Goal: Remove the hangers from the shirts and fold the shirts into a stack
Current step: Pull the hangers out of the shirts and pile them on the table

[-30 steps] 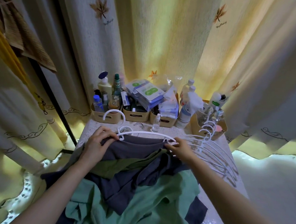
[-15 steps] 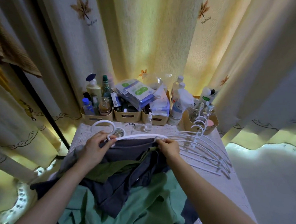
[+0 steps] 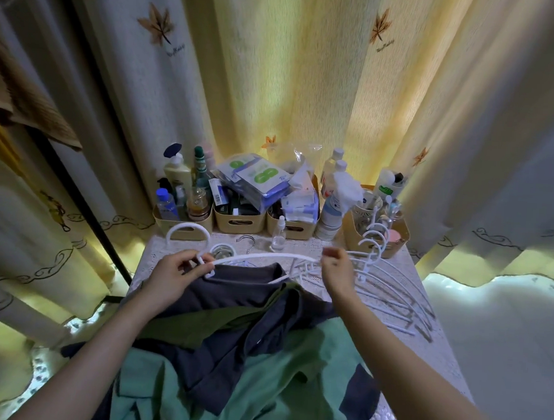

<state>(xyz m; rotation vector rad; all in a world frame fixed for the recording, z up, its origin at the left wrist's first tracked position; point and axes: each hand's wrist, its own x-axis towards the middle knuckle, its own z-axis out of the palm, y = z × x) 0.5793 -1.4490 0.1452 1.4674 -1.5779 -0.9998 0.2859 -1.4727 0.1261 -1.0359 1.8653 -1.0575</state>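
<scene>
White plastic hanger [image 3: 260, 257] lies across the centre of the frame, at the collar of the dark grey shirt [image 3: 232, 288]. That shirt tops a loose heap on the lace-covered worktop [image 3: 423, 348]. An olive green shirt [image 3: 197, 322] and a mint green shirt [image 3: 274, 388] lie under it, lower in the frame.

Left hand [image 3: 171, 276]: the grip is closed round the hanger's neck, just below the hook. Right hand [image 3: 338, 273]: right of centre, at the hanger's far end, fingers curled, thumb and forefinger drawn together. It cannot be told whether this grip pinches the hanger tip or holds nothing.

Assessment: the step in hand appears to be drawing this hanger out of the grey shirt's neck opening. Most of the upper arm is already clear of the cloth. A thin lower bar shows at the collar's right edge and seems liable to snag.

Recommendations:
- Hold the hanger at the neck and draw it out toward the top of the frame.
- Press the collar flat with the free hand so the shirt does not drag along or stretch.
- Mind the small clear bottle [image 3: 279, 234] standing near the hook.
- Lay the freed hanger on the fanned pile of white hangers [image 3: 390, 291] at the right.

No folded stack is visible.
</scene>
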